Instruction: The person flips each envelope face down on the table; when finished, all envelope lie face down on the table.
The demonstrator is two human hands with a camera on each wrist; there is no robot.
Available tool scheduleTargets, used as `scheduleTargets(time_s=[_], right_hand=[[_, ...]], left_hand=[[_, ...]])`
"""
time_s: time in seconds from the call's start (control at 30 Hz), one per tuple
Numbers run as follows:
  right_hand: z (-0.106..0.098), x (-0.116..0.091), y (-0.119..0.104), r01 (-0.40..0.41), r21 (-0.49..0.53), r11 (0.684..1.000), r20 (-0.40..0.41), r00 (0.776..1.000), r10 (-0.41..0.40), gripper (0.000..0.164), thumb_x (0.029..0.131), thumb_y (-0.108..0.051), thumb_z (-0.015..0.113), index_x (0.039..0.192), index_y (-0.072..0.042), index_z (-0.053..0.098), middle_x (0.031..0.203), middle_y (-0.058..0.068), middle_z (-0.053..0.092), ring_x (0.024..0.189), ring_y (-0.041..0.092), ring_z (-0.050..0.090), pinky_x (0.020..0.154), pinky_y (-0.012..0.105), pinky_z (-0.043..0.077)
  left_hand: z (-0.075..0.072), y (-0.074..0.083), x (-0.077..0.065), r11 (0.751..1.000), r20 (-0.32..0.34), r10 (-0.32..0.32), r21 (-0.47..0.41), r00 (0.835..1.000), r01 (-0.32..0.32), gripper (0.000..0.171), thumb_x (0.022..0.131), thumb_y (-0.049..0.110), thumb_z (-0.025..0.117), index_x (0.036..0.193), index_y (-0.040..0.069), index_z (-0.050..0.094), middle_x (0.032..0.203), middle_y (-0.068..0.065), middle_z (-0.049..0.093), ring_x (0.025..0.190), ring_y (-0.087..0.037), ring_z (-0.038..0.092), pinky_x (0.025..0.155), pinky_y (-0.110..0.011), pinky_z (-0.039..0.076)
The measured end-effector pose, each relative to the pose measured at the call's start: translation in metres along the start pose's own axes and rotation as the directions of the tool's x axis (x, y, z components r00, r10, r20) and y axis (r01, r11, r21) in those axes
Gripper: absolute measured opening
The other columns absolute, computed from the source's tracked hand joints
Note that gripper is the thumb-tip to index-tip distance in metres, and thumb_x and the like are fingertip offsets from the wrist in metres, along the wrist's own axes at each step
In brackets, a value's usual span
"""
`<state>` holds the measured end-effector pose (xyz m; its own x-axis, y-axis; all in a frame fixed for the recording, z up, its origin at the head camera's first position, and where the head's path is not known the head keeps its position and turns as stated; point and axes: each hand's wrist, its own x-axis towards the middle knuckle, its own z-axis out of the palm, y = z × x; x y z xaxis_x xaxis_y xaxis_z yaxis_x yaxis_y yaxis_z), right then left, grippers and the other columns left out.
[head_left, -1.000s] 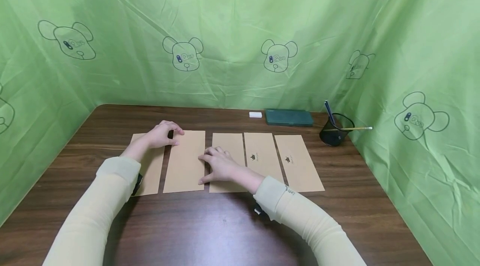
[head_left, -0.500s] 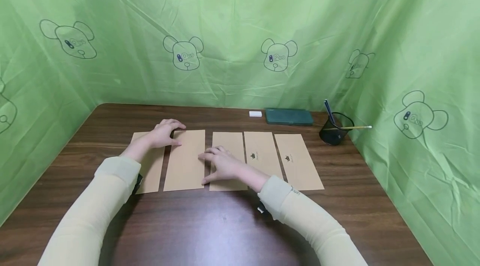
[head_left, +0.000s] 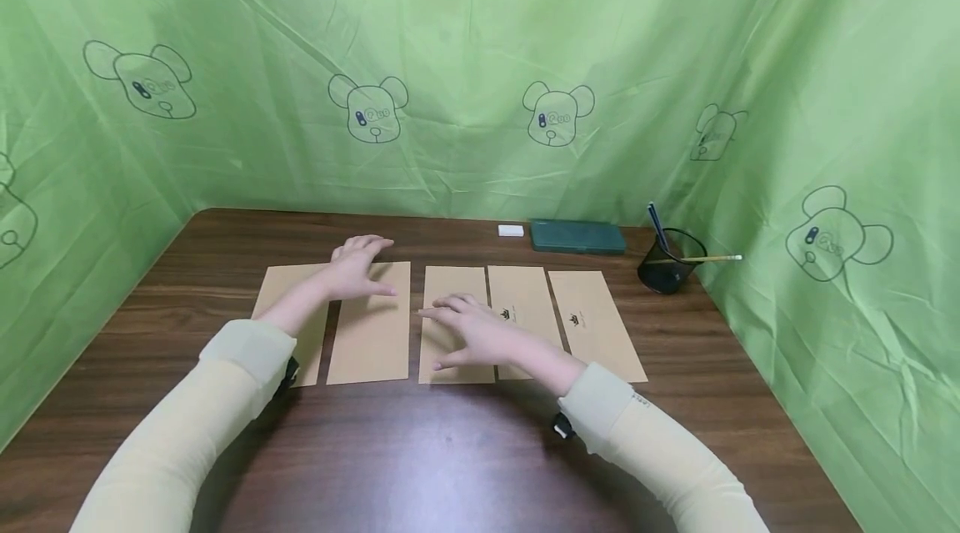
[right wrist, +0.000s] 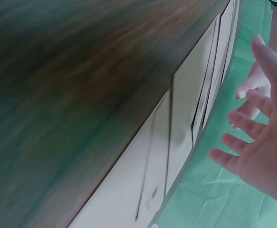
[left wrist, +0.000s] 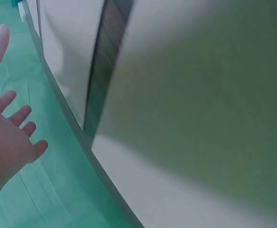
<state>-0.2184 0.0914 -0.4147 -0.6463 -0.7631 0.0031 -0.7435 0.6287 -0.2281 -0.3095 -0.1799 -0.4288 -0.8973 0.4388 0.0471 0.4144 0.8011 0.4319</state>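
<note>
Several flat brown kraft-paper rectangles, envelopes or cards, lie in a row. Over the upper part of the second paper from the left (head_left: 369, 341) is my left hand (head_left: 355, 274), its fingers spread; that forearm crosses the leftmost paper (head_left: 281, 281). My right hand (head_left: 472, 333) hovers over the middle paper (head_left: 453, 279), fingers apart and holding nothing. Both wrist views show bare palms, the left hand (left wrist: 8, 135) and the right hand (right wrist: 266, 147) appearing raised off the papers. Small black crowns mark the fourth paper (head_left: 521, 287) and the rightmost paper (head_left: 600, 333).
At the back of the dark wooden table (head_left: 420, 458) are a white eraser-like block (head_left: 511, 230) and a flat green case (head_left: 577, 237). A black mesh pen cup (head_left: 666, 273) with pens and a pencil stands back right. Green curtains (head_left: 465, 32) enclose the table.
My left hand has shifted right and away from the second paper's left edge. My right hand has moved right, off that paper's right edge to the middle one. The papers look almost unmoved.
</note>
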Motion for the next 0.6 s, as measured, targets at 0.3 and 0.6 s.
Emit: scheduleTargets(time_s=[0.3, 0.6], right_hand=[[-0.004, -0.030, 0.020, 0.009, -0.032, 0.999, -0.019, 1.000, -0.010, 0.077, 0.081, -0.054, 0.065, 0.145, -0.020, 0.038, 0.150, 0.008, 0.032, 0.138, 0.032, 0.028, 0.105, 0.058, 0.030], [-0.006, -0.049, 0.035, -0.006, -0.098, 0.995, 0.001, 1.000, 0.007, 0.076, 0.082, -0.056, 0.063, 0.144, -0.020, 0.038, 0.154, 0.008, 0.026, 0.141, 0.032, 0.023, 0.111, 0.053, 0.021]], left_hand=[[0.012, 0.017, 0.014, 1.000, 0.040, 0.003, -0.029, 0.999, -0.001, 0.099, 0.072, 0.050, 0.077, 0.148, 0.012, 0.027, 0.154, -0.018, 0.018, 0.140, -0.040, 0.010, 0.106, -0.064, 0.011], [0.022, 0.023, 0.031, 0.996, 0.094, 0.055, -0.074, 0.994, -0.048, 0.096, 0.072, 0.046, 0.078, 0.147, 0.012, 0.030, 0.154, -0.019, 0.017, 0.141, -0.042, 0.007, 0.106, -0.066, 0.007]])
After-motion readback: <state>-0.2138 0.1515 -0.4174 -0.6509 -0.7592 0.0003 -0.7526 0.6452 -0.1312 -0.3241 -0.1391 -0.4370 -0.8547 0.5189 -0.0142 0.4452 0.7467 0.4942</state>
